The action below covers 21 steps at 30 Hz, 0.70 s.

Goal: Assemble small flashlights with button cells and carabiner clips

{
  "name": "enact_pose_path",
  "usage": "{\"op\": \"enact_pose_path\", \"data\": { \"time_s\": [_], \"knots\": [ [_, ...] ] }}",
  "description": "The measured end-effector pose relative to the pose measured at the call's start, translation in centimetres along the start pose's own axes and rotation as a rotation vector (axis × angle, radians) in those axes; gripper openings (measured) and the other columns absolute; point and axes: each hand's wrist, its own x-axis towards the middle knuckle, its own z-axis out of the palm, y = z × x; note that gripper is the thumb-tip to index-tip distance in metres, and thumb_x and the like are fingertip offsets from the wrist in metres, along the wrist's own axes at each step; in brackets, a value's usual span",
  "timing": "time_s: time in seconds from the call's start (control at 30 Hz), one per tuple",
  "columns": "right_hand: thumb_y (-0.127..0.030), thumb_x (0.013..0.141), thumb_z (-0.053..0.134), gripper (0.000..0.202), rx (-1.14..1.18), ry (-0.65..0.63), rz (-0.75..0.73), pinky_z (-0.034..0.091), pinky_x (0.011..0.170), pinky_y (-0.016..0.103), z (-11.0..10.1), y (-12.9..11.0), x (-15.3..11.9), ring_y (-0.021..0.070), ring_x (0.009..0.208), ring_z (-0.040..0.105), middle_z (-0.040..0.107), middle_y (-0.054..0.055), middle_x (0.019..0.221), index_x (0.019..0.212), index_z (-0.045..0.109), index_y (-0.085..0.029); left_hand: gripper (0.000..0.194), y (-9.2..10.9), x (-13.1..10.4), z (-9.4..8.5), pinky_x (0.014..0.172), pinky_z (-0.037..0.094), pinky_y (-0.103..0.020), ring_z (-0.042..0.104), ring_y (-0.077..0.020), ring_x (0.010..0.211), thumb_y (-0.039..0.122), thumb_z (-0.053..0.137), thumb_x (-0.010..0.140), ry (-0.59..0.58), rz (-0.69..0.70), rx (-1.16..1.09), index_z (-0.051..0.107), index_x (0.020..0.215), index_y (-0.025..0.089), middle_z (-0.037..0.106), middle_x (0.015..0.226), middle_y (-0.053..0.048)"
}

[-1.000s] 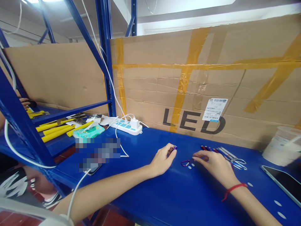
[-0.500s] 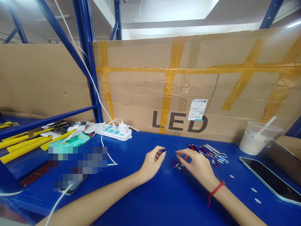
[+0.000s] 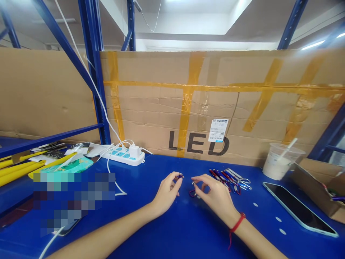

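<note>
My left hand (image 3: 167,190) is closed in a pinch above the blue table, with a small dark purple piece (image 3: 180,176) between thumb and fingertips. Facing it across a short gap, my right hand (image 3: 214,192) pinches a tiny silvery piece (image 3: 193,183), too small to name. A purple carabiner-like loop (image 3: 192,193) lies on the table just beyond the right fingertips, partly hidden. Behind the right hand, several red, blue and silver pen-like sticks with loops (image 3: 229,180) lie side by side.
A white power strip (image 3: 125,155) with cables sits at the back left, near yellow tools (image 3: 21,172). On the right are a drink cup (image 3: 281,162), a phone (image 3: 299,208) and an open cardboard box (image 3: 314,183). Cardboard (image 3: 151,118) stands behind.
The view has shifted right, showing more of the cardboard box. A tiny silvery piece now shows at my right fingertips. My left hand still pinches the purple piece.
</note>
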Motion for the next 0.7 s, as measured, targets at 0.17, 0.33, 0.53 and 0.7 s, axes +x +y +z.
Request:
{"op": "enact_pose_path", "data": {
  "time_s": [0.17,0.33,0.53,0.7],
  "knots": [
    [-0.024,0.080,0.049,0.020,0.025,0.007,-0.007,0.043,0.046,0.020,-0.14,-0.50,-0.09,0.0100,0.055,0.059,0.066,-0.001,0.082,0.088,0.066,-0.025,0.029,0.12,0.08,-0.05,0.052,0.044,-0.020,0.053,-0.0072,0.054,0.042,0.040,0.086,0.001,-0.017,-0.012,0.053,0.097,0.019,0.054,0.081,0.000],
    [-0.022,0.079,0.048,0.020,0.038,-0.002,-0.008,0.044,0.047,0.020,-0.11,-0.32,-0.09,0.0099,0.055,0.059,0.066,-0.001,0.081,0.088,0.067,-0.025,0.029,0.30,0.13,-0.02,0.053,0.045,-0.020,0.053,-0.0077,0.056,0.042,0.041,0.086,0.010,-0.033,-0.013,0.053,0.097,0.019,0.054,0.079,0.000],
    [-0.021,0.079,0.048,0.022,0.026,-0.014,-0.008,0.045,0.048,0.020,-0.12,-0.18,0.02,0.0097,0.056,0.059,0.066,-0.001,0.084,0.090,0.066,-0.025,0.028,0.34,0.10,-0.02,0.052,0.045,-0.020,0.052,-0.0082,0.057,0.043,0.042,0.085,0.025,-0.042,-0.020,0.052,0.094,0.019,0.053,0.078,0.000],
    [-0.018,0.077,0.049,0.023,0.030,-0.047,0.006,0.044,0.047,0.020,-0.13,-0.23,0.01,0.0098,0.055,0.060,0.066,-0.001,0.085,0.092,0.065,-0.025,0.027,0.41,0.04,-0.12,0.052,0.044,-0.020,0.053,-0.0084,0.057,0.043,0.041,0.085,0.018,-0.047,0.009,0.051,0.093,0.019,0.054,0.077,0.000]
  ]
}}
